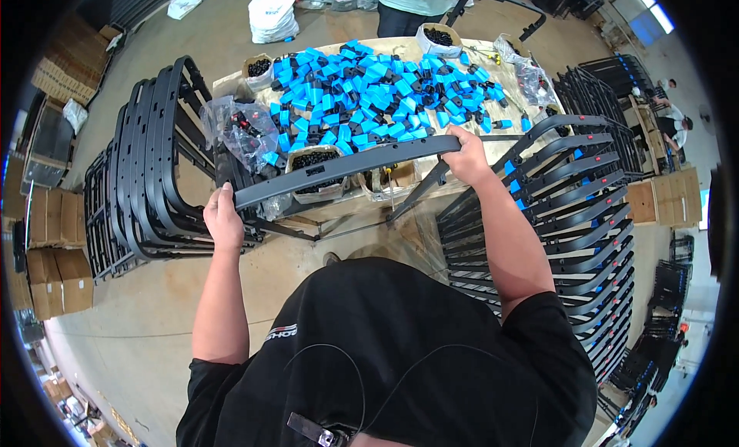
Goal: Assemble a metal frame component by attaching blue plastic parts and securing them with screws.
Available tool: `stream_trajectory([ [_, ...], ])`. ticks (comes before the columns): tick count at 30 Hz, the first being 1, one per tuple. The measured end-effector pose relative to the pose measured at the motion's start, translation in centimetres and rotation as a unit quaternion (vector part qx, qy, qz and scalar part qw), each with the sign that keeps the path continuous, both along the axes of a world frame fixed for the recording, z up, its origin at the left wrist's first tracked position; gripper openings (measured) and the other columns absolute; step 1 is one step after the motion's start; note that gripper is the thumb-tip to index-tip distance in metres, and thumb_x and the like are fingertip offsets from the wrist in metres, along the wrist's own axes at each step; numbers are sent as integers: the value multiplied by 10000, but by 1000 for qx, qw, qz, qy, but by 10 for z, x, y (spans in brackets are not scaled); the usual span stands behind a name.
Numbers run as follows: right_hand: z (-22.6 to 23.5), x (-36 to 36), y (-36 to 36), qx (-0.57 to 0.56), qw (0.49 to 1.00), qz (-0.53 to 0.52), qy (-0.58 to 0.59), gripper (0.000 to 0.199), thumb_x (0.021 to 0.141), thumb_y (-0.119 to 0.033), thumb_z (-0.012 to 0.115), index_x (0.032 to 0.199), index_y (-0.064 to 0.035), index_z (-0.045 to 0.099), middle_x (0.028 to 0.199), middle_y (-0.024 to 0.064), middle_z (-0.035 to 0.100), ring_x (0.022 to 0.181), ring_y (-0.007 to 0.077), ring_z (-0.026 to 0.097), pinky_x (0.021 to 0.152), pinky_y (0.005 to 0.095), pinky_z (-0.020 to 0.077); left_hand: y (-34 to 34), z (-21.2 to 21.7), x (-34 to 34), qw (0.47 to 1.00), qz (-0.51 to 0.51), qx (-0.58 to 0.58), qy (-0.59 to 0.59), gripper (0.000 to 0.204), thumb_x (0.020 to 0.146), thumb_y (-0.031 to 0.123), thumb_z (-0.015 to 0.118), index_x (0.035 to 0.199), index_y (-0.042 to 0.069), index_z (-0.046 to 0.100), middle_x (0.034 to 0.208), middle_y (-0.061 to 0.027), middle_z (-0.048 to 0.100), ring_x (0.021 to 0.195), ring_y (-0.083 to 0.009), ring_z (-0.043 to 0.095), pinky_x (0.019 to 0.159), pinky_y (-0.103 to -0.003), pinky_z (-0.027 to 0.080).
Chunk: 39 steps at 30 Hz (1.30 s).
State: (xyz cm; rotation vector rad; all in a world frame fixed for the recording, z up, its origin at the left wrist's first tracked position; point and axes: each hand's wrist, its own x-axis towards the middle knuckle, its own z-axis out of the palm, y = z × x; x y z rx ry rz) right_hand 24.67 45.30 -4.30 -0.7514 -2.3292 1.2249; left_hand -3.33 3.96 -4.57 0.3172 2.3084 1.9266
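Observation:
Both my hands hold a black metal tube frame (348,165) in front of me, at the near side of the worktable. My left hand (224,218) is closed round its left end, and my right hand (466,159) grips near its right bend. Slots and small holes show along the tube, while its lower part is partly hidden. Beyond the frame, a large heap of blue and black plastic pieces (377,93) covers the tabletop. An open box of small black parts (317,187) sits just behind the tube, partly covered by it.
Similar black frames (146,162) stand stacked at my left. A long row of frames with blue and red bits (573,270) leans at my right. A clear plastic bag (242,131) lies on the table's left. Across the worktable (231,84) stands another person (414,2).

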Motion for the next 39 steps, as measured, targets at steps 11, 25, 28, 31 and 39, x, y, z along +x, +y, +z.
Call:
stream_trajectory([
  [11,-122,73,-133,-56,971,-200,-123,418,762,-292,819,1030,-10,667,902,127,693,827,241,672,779,370,540,-4,15,4,999,-43,16,23,410,1006,223,580,672,48,421,666,59,362,656,-56,318,560,-283,281],
  [25,-96,-20,-107,136,978,32,-157,312,880,-313,653,1037,-45,680,1019,188,696,973,371,672,876,454,531,3,-1,7,998,40,22,33,297,1010,229,546,800,20,568,737,23,480,724,-84,415,679,-261,363],
  [28,-106,-64,-89,210,955,121,-172,320,890,-307,612,1098,-73,677,1083,174,696,1038,359,660,920,465,522,1,-12,4,994,53,49,81,290,1007,209,537,786,22,561,734,19,486,717,-89,416,676,-269,364],
  [31,-98,-91,-77,213,927,199,-234,323,891,-298,589,1115,-84,683,1134,169,693,1082,358,648,945,461,514,3,-14,4,995,66,39,60,275,1007,203,517,805,22,564,762,8,506,737,-97,430,703,-272,369],
  [39,-84,-91,-49,283,839,282,-370,364,877,-191,559,1189,-64,696,1239,164,684,1158,334,646,988,447,507,2,-11,2,997,65,-2,42,328,1022,265,467,850,15,590,833,-21,553,808,-135,471,790,-289,384],
])
